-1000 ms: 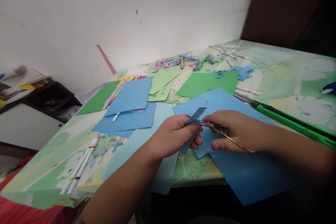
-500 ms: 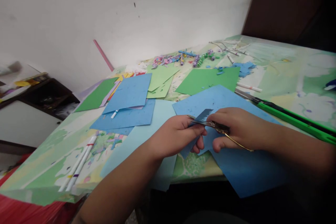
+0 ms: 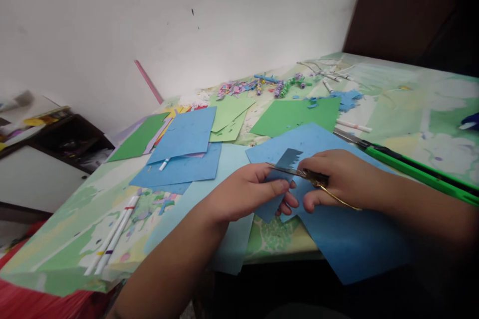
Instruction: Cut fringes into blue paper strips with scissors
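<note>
My left hand point(image 3: 250, 190) pinches a small blue paper strip point(image 3: 280, 179) whose top edge is cut into a fringe. My right hand point(image 3: 339, 178) grips small gold-handled scissors point(image 3: 305, 175), their blades lying across the strip just under the fringe. Both hands hover over a large blue paper sheet point(image 3: 348, 229) that hangs over the table's near edge.
Blue sheets point(image 3: 185, 147), green sheets point(image 3: 295, 114) and a pale blue sheet point(image 3: 209, 194) cover the patterned table. Rolled paper bits point(image 3: 269, 84) lie by the wall. A green-handled cutter point(image 3: 411, 167) sits to the right, white sticks point(image 3: 112, 237) at left. A dark cabinet point(image 3: 411, 10) stands behind.
The strip has shifted slightly between my fingers and the scissor blades have moved a little along its fringed edge. Both hands stay in the same place.
</note>
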Motion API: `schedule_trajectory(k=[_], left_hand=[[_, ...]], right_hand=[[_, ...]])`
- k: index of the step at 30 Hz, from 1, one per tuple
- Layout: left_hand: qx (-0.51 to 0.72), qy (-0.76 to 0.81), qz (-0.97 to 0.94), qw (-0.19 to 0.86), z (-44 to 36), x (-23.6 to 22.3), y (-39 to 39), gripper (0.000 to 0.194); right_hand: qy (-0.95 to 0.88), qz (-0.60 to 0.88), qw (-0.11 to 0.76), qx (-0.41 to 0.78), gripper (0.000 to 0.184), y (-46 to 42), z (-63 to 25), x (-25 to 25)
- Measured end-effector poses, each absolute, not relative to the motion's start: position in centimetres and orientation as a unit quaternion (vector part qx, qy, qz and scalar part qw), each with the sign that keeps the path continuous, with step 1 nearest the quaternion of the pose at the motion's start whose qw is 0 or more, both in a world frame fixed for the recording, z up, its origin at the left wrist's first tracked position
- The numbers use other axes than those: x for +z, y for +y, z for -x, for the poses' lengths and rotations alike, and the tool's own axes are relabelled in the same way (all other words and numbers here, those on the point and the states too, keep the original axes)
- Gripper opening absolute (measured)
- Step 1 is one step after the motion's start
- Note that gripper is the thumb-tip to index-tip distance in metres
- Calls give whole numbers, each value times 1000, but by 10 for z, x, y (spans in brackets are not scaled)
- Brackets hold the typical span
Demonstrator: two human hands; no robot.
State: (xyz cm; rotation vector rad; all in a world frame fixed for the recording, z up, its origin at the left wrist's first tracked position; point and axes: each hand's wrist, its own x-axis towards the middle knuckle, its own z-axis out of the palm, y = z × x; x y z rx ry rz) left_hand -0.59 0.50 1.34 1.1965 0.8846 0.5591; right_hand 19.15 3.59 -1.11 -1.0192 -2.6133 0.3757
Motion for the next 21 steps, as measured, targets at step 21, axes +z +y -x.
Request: schedule_trajectory(k=[21], left_hand=[[254, 436, -617, 604, 4, 15, 6, 17]], right_hand=[[-925, 305, 100, 204, 58, 33, -191, -5]])
